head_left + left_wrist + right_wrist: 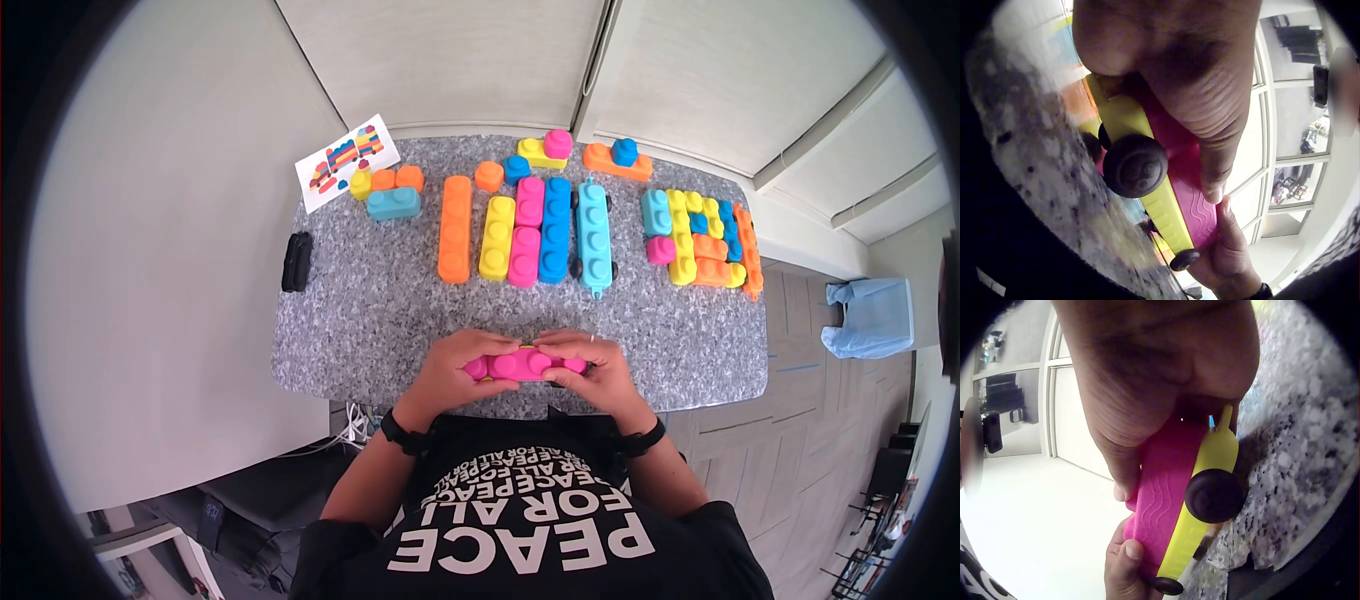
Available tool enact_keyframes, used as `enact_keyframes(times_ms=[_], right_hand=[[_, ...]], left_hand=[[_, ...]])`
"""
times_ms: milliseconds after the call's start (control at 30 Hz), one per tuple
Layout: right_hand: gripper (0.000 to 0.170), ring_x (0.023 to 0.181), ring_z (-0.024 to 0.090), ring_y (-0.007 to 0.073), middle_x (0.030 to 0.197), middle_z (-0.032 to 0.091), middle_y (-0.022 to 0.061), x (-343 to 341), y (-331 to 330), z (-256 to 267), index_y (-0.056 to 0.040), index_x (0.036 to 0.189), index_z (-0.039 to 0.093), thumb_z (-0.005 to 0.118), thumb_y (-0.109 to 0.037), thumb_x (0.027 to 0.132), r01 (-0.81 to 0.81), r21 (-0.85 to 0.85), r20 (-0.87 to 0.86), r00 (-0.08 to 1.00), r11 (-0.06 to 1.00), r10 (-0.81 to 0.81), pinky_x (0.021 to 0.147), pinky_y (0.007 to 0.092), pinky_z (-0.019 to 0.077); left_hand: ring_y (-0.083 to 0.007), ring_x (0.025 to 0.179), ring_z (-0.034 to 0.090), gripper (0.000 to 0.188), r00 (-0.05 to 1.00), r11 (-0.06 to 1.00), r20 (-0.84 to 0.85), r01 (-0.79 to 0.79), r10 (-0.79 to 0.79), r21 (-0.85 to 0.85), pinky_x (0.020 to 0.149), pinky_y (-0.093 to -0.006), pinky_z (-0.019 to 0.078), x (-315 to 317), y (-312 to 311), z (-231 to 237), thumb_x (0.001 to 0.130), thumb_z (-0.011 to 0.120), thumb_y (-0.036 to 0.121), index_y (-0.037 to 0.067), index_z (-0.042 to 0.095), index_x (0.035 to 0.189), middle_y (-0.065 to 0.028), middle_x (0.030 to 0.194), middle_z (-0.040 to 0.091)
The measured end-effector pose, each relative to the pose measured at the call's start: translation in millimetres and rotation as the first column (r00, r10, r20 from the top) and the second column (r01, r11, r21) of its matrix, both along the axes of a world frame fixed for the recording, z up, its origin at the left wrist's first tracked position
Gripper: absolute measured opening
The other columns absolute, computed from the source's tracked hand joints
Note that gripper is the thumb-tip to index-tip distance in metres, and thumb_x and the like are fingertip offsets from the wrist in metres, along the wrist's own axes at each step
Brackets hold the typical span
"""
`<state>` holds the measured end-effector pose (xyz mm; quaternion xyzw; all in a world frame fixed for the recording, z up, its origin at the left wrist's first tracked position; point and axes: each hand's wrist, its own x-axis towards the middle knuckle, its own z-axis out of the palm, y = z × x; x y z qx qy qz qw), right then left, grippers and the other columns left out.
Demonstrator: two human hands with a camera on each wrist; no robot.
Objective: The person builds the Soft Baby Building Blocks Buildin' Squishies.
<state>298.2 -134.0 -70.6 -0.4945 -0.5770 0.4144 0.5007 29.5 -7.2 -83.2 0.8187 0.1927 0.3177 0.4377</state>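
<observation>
Close to the near edge of the table, both hands hold a pink block (521, 366) seated on a yellow wheeled base (1171, 219). My left hand (455, 368) grips its left end, thumb along the near side and fingers over the far side. The right hand (604, 378) has the other end the same way. Wavy lines mark the pink side in both wrist views. Black wheels (1135, 167) stick out from the yellow base, close over the tabletop. Palms and fingers hide both ends of the toy.
Beyond the hands stand an orange row (454, 230), yellow, pink and blue blocks (555, 230), and a light blue wheeled base (594, 235). A multicoloured block group (710, 240) lies right. At left are a picture sheet (345, 165), a teal block (394, 204) and a black case (296, 262).
</observation>
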Motion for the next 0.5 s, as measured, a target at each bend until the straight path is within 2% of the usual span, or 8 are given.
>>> enact_keyframes(times_ms=[133, 233, 300, 433, 500], right_hand=[[0.037, 0.132, 0.078, 0.0328, 0.135, 0.084, 0.0179, -0.3, -0.6, 1.4, -0.0037, 0.130, 0.086, 0.094, -0.005, 0.094, 0.004, -0.012, -0.001, 1.000, 1.000, -0.004, 0.112, 0.0423, 0.0607], [0.041, 0.133, 0.077, 0.0344, 0.136, 0.083, 0.0182, 0.6, 1.0, 1.7, -0.0043, 0.134, 0.085, 0.094, -0.006, 0.094, -0.018, 0.034, 0.020, 1.000, 0.999, 0.017, 0.114, 0.0441, 0.0594], [0.043, 0.134, 0.077, 0.0348, 0.137, 0.083, 0.0182, 0.5, 0.5, 15.6, -0.0040, 0.137, 0.084, 0.093, -0.008, 0.095, 0.022, 0.063, 0.071, 0.997, 0.998, -0.026, 0.116, 0.0456, 0.0581], [0.045, 0.135, 0.077, 0.0348, 0.140, 0.083, 0.0181, 14.8, -4.4, 23.5, -0.0028, 0.141, 0.081, 0.089, -0.012, 0.098, 0.091, 0.058, 0.111, 0.989, 0.994, -0.097, 0.119, 0.0468, 0.0558], [0.043, 0.135, 0.077, 0.0336, 0.140, 0.083, 0.0176, 22.1, -7.9, 22.1, -0.0019, 0.140, 0.081, 0.088, -0.014, 0.100, 0.134, 0.058, 0.070, 0.988, 0.989, -0.138, 0.119, 0.0460, 0.0555]], left_hand=[[-0.0307, 0.120, 0.081, 0.063, 1.000, 1.000, -0.006, 0.021, -0.021, -0.008, 0.106, -0.0426, 0.0628, -1.1, 1.3, 2.7, 0.077, 0.108, 0.027, 0.013, 0.084, 0.133, -0.0065, 0.134, 0.086], [-0.0327, 0.121, 0.081, 0.065, 1.000, 1.000, 0.000, 0.030, -0.030, -0.005, 0.108, -0.0440, 0.0619, -2.0, 2.0, 6.4, 0.078, 0.108, 0.029, 0.012, 0.083, 0.135, -0.0082, 0.133, 0.085], [-0.0338, 0.122, 0.080, 0.065, 0.999, 0.999, 0.006, 0.035, -0.035, 0.007, 0.109, -0.0448, 0.0611, -3.0, 4.2, 19.0, 0.079, 0.107, 0.030, 0.011, 0.083, 0.137, -0.0093, 0.133, 0.085], [-0.0320, 0.124, 0.079, 0.060, 0.991, 0.991, 0.002, -0.135, 0.135, -0.024, 0.111, -0.0442, 0.0593, -23.4, 24.2, 33.5, 0.087, 0.102, 0.029, 0.009, 0.082, 0.141, -0.0098, 0.135, 0.085], [-0.0297, 0.125, 0.079, 0.056, 0.969, 0.969, 0.011, -0.246, 0.246, -0.028, 0.111, -0.0428, 0.0587, -35.9, 43.8, 40.4, 0.091, 0.099, 0.026, 0.009, 0.081, 0.142, -0.0097, 0.136, 0.084]])
